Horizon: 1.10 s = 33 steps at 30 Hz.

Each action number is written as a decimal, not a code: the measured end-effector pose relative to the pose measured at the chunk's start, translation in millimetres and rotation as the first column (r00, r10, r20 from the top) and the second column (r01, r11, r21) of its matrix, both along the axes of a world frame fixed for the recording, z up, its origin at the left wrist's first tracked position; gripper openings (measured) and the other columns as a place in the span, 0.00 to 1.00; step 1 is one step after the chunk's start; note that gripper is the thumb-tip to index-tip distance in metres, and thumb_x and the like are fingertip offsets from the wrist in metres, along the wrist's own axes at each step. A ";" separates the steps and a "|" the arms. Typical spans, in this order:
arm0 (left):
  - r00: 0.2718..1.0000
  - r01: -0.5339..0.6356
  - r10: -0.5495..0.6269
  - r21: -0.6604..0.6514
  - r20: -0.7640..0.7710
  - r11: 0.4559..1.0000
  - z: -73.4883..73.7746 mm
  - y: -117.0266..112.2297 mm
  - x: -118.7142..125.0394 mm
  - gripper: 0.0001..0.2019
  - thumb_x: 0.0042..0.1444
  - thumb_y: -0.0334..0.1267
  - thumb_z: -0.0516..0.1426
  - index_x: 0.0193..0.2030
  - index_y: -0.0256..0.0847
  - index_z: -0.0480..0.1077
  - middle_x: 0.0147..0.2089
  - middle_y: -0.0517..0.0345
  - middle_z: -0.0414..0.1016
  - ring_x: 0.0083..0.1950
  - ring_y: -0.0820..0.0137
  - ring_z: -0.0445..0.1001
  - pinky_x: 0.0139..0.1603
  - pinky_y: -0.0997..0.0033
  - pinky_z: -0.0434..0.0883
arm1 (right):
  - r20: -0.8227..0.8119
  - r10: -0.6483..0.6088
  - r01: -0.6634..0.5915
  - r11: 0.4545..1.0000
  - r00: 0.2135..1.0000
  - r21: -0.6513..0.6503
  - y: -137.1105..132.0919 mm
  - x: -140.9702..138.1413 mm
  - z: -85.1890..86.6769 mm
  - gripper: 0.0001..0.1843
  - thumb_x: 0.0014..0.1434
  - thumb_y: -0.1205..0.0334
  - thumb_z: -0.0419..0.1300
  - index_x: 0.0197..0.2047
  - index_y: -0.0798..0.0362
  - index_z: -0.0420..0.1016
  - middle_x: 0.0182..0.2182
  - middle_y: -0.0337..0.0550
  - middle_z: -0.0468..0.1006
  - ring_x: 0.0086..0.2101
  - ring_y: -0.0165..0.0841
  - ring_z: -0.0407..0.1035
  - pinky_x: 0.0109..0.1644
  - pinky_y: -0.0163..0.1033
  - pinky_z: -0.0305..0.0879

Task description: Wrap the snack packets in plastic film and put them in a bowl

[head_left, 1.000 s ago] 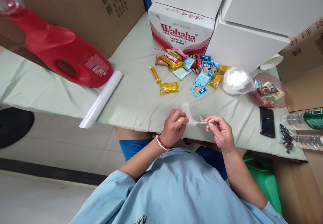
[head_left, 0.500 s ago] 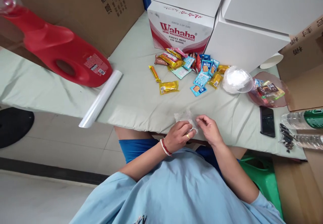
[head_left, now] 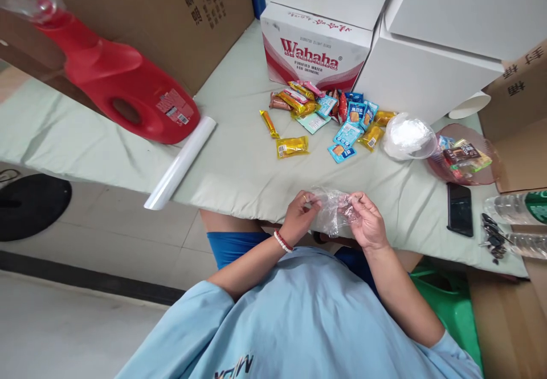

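Observation:
A thin, crinkled clear plastic film [head_left: 332, 211], perhaps a bag or a cover, is stretched between my two hands above the table's front edge. My left hand [head_left: 301, 214] pinches its left side between thumb and fingers. The opposite side is gripped by the fingertips of my right hand [head_left: 368, 219], and part of that palm shows behind the film. Beyond my hands lie a yellow snack packet [head_left: 293, 147] and several blue snack sachets [head_left: 348, 134].
A clear plastic bowl [head_left: 409, 137] with film stands beside a pink dish [head_left: 491, 165] of snacks. Right of my hands lie a phone [head_left: 460, 209], keys [head_left: 493, 236] and bottles [head_left: 508, 208]. Leftward are a white roll [head_left: 179, 165] and a red jug [head_left: 128, 94]. A Wahaha carton [head_left: 316, 45] stands behind.
My hands have moved apart, and the bunched plastic has been spread out between them. My right hand has turned so its palm shows. The view has shifted slightly.

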<state>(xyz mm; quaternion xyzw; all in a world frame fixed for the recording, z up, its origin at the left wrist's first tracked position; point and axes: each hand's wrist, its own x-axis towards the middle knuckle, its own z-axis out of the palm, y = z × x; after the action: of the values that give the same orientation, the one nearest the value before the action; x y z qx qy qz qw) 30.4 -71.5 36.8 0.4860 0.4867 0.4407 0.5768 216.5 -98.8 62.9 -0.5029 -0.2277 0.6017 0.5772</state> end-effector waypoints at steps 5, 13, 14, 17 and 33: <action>0.974 -0.048 0.070 -0.104 0.218 0.993 10.6 12.5 -9.5 0.17 0.56 0.53 0.66 0.35 0.40 0.73 0.37 0.59 0.76 0.40 0.71 0.74 0.42 0.71 0.73 | 0.218 -0.196 0.192 0.981 0.956 0.037 -0.6 13.8 -6.8 0.18 0.53 0.47 0.73 0.35 0.49 0.74 0.37 0.38 0.79 0.33 0.29 0.72 0.36 0.34 0.71; 0.957 -0.097 0.180 -0.336 0.228 0.937 7.1 29.3 -55.5 0.23 0.47 0.52 0.72 0.34 0.42 0.65 0.22 0.69 0.68 0.18 0.80 0.63 0.18 0.80 0.60 | 0.363 -0.320 0.356 0.934 0.875 -0.034 0.5 50.8 -24.0 0.23 0.45 0.46 0.76 0.35 0.50 0.72 0.26 0.32 0.72 0.21 0.22 0.61 0.19 0.27 0.52; 0.961 -0.101 0.188 -0.376 0.203 0.921 5.5 31.7 -62.2 0.22 0.47 0.49 0.72 0.35 0.42 0.66 0.21 0.70 0.66 0.17 0.81 0.60 0.17 0.81 0.56 | 0.365 -0.318 0.357 0.933 0.875 -0.043 0.5 52.9 -26.3 0.24 0.45 0.46 0.76 0.35 0.51 0.72 0.24 0.31 0.70 0.20 0.22 0.60 0.18 0.27 0.51; 0.945 -0.116 0.250 -0.499 0.210 0.859 2.9 39.2 -77.8 0.21 0.46 0.42 0.72 0.39 0.41 0.65 0.24 0.68 0.69 0.19 0.81 0.63 0.20 0.82 0.59 | 0.359 -0.277 0.325 0.942 0.891 -0.080 1.1 54.3 -31.9 0.25 0.43 0.45 0.76 0.34 0.51 0.73 0.22 0.30 0.69 0.18 0.21 0.58 0.17 0.27 0.50; 0.716 0.560 -0.091 0.490 -0.692 0.668 -20.1 -28.6 -41.2 0.14 0.61 0.50 0.64 0.45 0.44 0.74 0.48 0.46 0.77 0.53 0.55 0.76 0.53 0.53 0.70 | 0.404 -0.237 0.301 0.948 0.884 -0.104 1.8 45.7 -31.3 0.25 0.44 0.43 0.75 0.34 0.51 0.73 0.22 0.31 0.70 0.17 0.22 0.58 0.15 0.28 0.48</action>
<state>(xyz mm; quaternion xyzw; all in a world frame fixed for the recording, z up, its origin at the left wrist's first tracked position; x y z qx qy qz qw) -10.8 -100.2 16.7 0.8585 0.3518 0.2831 0.2432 262.2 -97.0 31.5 -0.6841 -0.2145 0.4211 0.5556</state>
